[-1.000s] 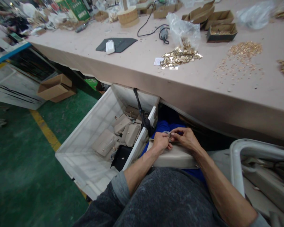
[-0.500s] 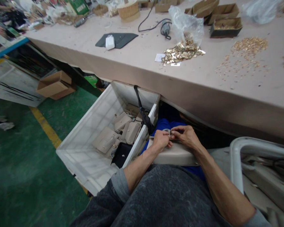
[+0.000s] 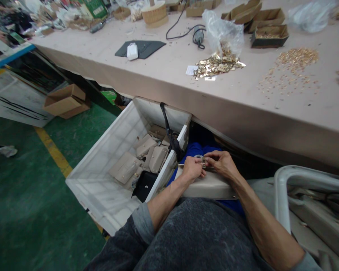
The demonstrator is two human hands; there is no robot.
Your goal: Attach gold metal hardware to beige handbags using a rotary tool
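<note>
A beige bag [image 3: 207, 187] lies across my lap, below the table edge. My left hand [image 3: 192, 168] and my right hand [image 3: 220, 163] meet at its upper edge, fingers pinched together on a small metal fitting [image 3: 202, 161] there. Both hands are closed. What exactly sits between the fingertips is too small to make out beyond a glint of metal.
A white plastic crate [image 3: 101, 177] on my left holds several beige bags and a black one, with a black strap [image 3: 169, 131] over its rim. The long table [image 3: 169, 86] carries piles of gold hardware [image 3: 214, 66], cardboard trays, a plastic bag. Another white crate rim [image 3: 288, 180] is at right.
The hands stay pinched at the bag's fitting with only slight finger shifts. The camera view has drifted a little.
</note>
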